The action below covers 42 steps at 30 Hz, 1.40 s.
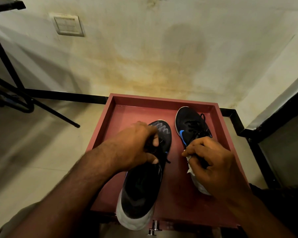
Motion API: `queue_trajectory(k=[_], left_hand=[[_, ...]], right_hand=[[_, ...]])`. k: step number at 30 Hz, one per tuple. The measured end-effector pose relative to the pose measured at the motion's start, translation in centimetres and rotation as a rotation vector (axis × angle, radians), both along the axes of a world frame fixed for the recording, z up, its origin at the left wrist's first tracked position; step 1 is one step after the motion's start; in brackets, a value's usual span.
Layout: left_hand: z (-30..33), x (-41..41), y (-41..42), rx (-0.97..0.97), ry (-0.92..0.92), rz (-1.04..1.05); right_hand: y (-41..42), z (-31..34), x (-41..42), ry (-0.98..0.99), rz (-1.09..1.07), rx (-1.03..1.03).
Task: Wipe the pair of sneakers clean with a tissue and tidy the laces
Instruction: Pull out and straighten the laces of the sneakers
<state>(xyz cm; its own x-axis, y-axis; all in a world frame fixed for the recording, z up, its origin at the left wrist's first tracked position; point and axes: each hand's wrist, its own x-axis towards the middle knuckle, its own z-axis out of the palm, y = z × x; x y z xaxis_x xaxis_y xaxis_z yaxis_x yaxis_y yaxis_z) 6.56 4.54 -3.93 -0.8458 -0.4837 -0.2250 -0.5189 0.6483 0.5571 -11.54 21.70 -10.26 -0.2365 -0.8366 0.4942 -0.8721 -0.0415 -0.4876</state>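
Two black sneakers with white soles and blue logos lie in a red tray [162,100]. The left sneaker [141,189] points away from me, its heel hanging over the tray's near edge. My left hand [134,145] sits on its lace area, fingers curled and pinching the black laces. The right sneaker [189,124] lies further back on the right. My right hand [211,162] covers its rear part and grips a crumpled white tissue [190,166], with a black lace end also between its fingers.
The red tray rests on a low stand with a metal knob [154,228] at its near edge. A stained wall rises behind it, carrying a switch plate [67,25]. Black metal furniture legs [47,107] cross the tiled floor on the left. A dark frame [258,146] stands at the right.
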Motion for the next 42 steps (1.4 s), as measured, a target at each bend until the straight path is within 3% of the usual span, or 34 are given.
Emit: queue_trajectory(k=[10,18,28,30,32,34,38,40,42], left_hand=[[-0.3,0.2,-0.4,0.062,-0.063,-0.090],[0.3,0.9,-1.5,0.243,0.080,0.118],[0.3,0.6,-1.8,0.110,0.072,0.235],[0.3,0.3,-1.7,0.043,0.209,0.325],[0.6,0.2,-1.8,0.014,0.565,0.448],[1.4,0.2,-2.3,0.132,0.957,0.543],[2.3,0.9,-3.8,0.453,1.500,0.712],[2.7,1.7,-4.7,0.661,1.654,0.809],[3.0,2.8,-5.5,0.732,1.524,0.884]], right_hand=[[-0.1,-0.3,1.3,0.047,0.045,0.076],[-0.1,-0.1,1.2,0.028,0.014,0.063],[-0.1,0.0,1.1,0.018,0.012,0.072],[-0.1,0.0,1.1,0.020,0.009,0.073],[0.0,0.0,1.1,0.018,0.007,0.071],[0.0,0.1,1.1,0.015,0.006,0.068],[-0.1,0.2,1.2,0.021,0.006,0.068],[-0.1,0.2,1.2,0.022,0.004,0.066],[-0.1,0.2,1.2,0.020,0.000,0.065]])
